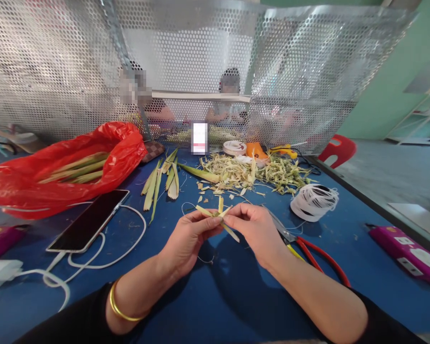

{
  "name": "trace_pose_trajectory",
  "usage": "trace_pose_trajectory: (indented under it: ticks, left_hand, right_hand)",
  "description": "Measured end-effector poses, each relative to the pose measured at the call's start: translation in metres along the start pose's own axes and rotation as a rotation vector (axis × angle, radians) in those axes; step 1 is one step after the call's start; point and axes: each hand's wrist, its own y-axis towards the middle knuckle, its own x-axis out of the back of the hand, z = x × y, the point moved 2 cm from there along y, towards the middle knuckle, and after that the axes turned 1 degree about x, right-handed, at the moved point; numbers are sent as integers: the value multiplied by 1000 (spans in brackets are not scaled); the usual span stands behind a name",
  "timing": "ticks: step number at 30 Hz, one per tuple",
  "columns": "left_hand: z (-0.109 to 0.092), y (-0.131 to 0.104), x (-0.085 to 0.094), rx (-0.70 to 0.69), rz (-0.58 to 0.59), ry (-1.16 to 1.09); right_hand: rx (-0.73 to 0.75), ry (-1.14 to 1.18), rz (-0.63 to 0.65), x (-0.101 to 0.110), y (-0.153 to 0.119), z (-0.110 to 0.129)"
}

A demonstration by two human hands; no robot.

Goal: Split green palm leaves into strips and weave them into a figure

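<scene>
Between my fingertips, above the blue table, are crossed strips of pale green leaf (pixel 220 205), with ends sticking out several ways. My left hand (pixel 188 239) pinches them between thumb and fingers from the left. From the other side, my right hand (pixel 256 231) grips the strips with thumb and forefinger, close against the left thumb. A thin thread loops near my left hand. Scissors with red handles (pixel 322 262) lie partly under my right forearm. Beyond my hands is a heap of pale leaf scraps (pixel 232 171), with several longer leaf pieces (pixel 152 186) to its left.
A red plastic bag (pixel 125 143) of leaf stalks, a phone (pixel 89 222) and a white cable lie left. White cord (pixel 310 203) and a purple box (pixel 406 251) are right. A perforated metal screen (pixel 301 62) stands behind, people beyond it.
</scene>
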Motion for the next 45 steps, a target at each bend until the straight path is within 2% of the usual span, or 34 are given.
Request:
trace_pose_trajectory:
  ticks: [7,14,18,22,26,29,34,36,37,39,41,42,45]
  left_hand:
    - [-3,0,1,18,15,50]
    - [-2,-4,-2,71,87,159]
    - [-1,-5,-2,110,94,188]
    - [-3,-4,-3,115,136,106]
    - [-3,-3,-3,93,165,65]
    - [-3,-5,-3,64,129,76]
    - [-3,-8,-6,5,0,85]
    - [-3,-7,-7,-16,-37,114]
    - [-3,-7,-8,-27,-50,137]
    - [-4,-6,-7,-37,-45,190]
    - [-6,-5,-6,-18,19,230]
    - [-8,-5,-5,1,64,238]
    - [-11,-4,-2,75,188,219]
  right_hand:
    - [32,16,177,2,2,3]
    - [130,-56,172,2,6,1]
    - [326,-270,121,4,7,2]
    - [542,-505,56,4,4,7]
    - [587,-586,32,3,1,8]
    - [580,-589,27,2,0,7]
    - [645,-577,13,1,-2,6]
    - [624,-562,12,1,-2,6]
    - [569,-526,23,1,-1,5]
    - [367,-373,83,2,3,2]
    - [155,-172,157,2,5,-1]
    - [96,-94,180,2,6,-1]
    - [111,-25,153,4,7,1]
